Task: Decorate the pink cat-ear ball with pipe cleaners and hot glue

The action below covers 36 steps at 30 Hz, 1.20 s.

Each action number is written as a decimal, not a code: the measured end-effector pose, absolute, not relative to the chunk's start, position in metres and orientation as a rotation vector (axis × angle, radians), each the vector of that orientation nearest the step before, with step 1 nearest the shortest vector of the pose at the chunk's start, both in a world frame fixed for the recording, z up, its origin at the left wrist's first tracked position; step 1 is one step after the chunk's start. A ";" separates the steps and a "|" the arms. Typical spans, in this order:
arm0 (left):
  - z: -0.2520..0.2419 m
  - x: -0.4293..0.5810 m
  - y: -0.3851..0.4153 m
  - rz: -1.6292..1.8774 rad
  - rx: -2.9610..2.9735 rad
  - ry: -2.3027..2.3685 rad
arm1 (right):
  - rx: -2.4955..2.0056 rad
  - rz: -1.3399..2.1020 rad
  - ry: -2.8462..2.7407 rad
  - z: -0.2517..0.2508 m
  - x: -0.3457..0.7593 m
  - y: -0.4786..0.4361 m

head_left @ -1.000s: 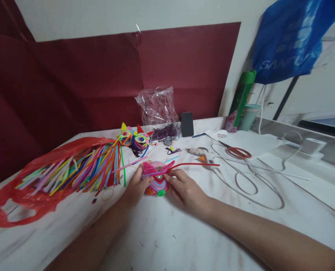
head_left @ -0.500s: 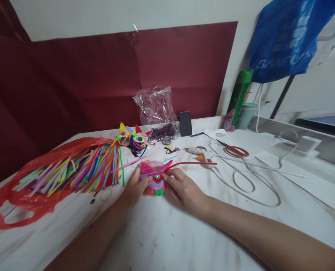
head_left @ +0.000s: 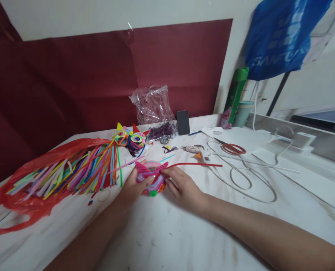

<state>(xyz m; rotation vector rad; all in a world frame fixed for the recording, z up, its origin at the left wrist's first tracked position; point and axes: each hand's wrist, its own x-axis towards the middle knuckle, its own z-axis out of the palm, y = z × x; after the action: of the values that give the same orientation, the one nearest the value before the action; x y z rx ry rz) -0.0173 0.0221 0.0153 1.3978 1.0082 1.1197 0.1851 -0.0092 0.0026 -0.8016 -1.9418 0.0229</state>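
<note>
My left hand (head_left: 135,186) is closed on the left side of a pink and purple pipe-cleaner animal head (head_left: 156,183). It has two pointed magenta ears and a green round spot at its lower front. At the head's right side, my right hand (head_left: 181,184) pinches a red pipe cleaner (head_left: 197,164) near its left end; the long free part points right over the table. The fingers hide where the red piece meets the head. Behind the hands sit two finished-looking pipe-cleaner heads, one with yellow ears (head_left: 121,136) and one with red ears (head_left: 137,140).
Many coloured pipe cleaners (head_left: 79,171) lie on a red plastic bag (head_left: 40,209) at left. To the right are orange-handled scissors (head_left: 233,149), a glue gun (head_left: 194,149) and a looped white cable (head_left: 240,186). A phone (head_left: 183,122) and a clear bag (head_left: 153,103) stand behind.
The red pipe cleaner's free end reaches slightly farther right and lies a little straighter. Both hands keep their grip, and the whole view has shifted slightly.
</note>
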 end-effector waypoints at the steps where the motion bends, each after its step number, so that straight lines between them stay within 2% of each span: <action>1: 0.017 -0.017 0.021 1.112 1.392 1.040 | -0.833 -0.027 -1.952 0.004 0.186 -0.009; 5: 0.024 -0.014 0.018 1.070 1.379 1.081 | -1.001 -0.304 -1.976 0.012 0.192 -0.006; 7: 0.025 -0.013 0.017 1.060 1.387 1.072 | -1.042 -0.338 -1.994 0.013 0.195 -0.005; 15: 0.013 -0.015 0.024 1.100 1.475 1.113 | -0.977 0.089 -1.981 0.007 0.189 -0.007; 36: 0.018 -0.005 0.017 1.081 1.459 1.101 | -1.125 0.323 -1.838 0.014 0.182 -0.012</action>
<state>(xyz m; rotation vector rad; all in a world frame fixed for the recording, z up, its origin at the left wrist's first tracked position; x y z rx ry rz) -0.0048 0.0169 0.0178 1.4586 1.1009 1.0815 0.1820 -0.0122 0.0138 -1.1252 -1.8385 0.3231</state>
